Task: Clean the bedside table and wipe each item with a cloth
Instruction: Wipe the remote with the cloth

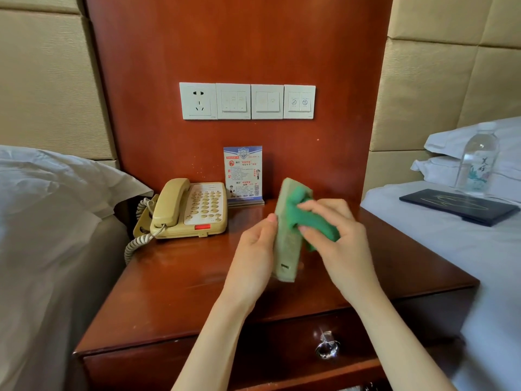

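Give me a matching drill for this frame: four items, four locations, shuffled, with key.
Items:
1. telephone
2. water bottle
3. green cloth
4. notice card

Locations:
A. standing on the bed to the right
B. in the right hand, against the remote control
C. left side of the bedside table
D. upright at the back of the table, against the wood panel

Pairs: 1-C, 2-A, 3-B, 4-D
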